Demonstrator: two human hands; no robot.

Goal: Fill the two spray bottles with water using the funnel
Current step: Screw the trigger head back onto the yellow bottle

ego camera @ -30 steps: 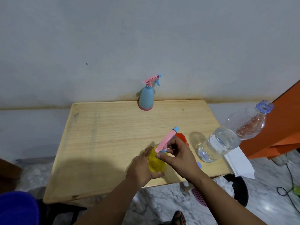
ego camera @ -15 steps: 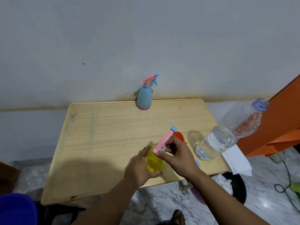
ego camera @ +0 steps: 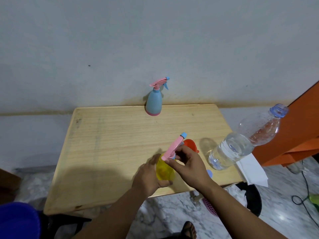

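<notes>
- The left hand (ego camera: 146,176) is wrapped round the yellow spray bottle (ego camera: 164,169), near the surface's (ego camera: 112,144) front edge; the right hand (ego camera: 188,163) pinches its pink spray head (ego camera: 172,149)
- Step, as I judge it: unscrewing that head; unclear how loose it is
- Next: lift it off, seat the orange funnel (ego camera: 190,144) just behind, pour from the open water bottle (ego camera: 241,144)
- The blue spray bottle (ego camera: 154,102) waits capped at the far edge

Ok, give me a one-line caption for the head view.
Left hand steadies the yellow bottle while the right hand works its pink sprayer; funnel and water bottle wait alongside.
</notes>
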